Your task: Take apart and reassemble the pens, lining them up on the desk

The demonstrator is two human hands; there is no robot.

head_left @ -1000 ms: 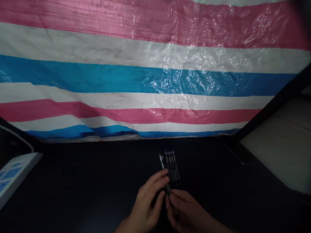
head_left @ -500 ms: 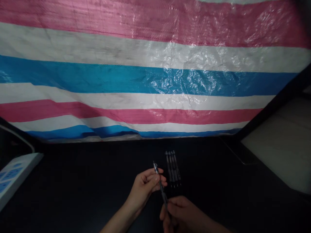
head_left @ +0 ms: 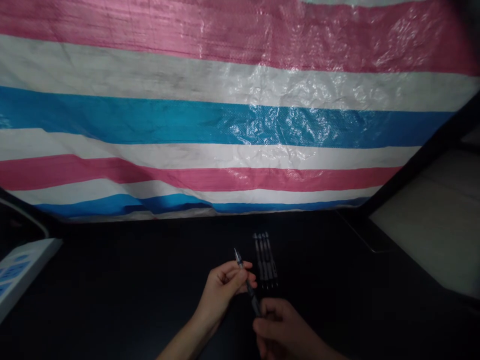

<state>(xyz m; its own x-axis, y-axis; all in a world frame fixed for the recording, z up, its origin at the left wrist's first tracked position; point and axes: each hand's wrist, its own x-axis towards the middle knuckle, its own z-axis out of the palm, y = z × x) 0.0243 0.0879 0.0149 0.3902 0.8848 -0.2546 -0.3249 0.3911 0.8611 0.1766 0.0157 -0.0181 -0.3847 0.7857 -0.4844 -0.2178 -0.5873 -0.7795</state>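
A dark pen (head_left: pixel 252 298) points up and to the left, its slim tip above my left hand. My left hand (head_left: pixel 225 287) pinches the barrel near its middle between thumb and fingers. At the pen's lower end is my right hand (head_left: pixel 285 327), with thumb and curled index finger closed around that end; the very end is hidden by the fingers. Just right of my left fingers, several similar dark pens (head_left: pixel 267 262) lie side by side in a neat row on the black table (head_left: pixel 150 280).
A white box with blue markings (head_left: pixel 22 270) sits at the left edge. A striped pink, white and blue plastic sheet (head_left: pixel 210 120) hangs behind the table. At the right back corner lies a dark flat rectangular piece (head_left: pixel 362 232).
My right hand has shifted slightly at the pen's lower end, with the thumb now lower and the index finger curled above. The fitting at the pen's tip looks different. The row of pens stays put.
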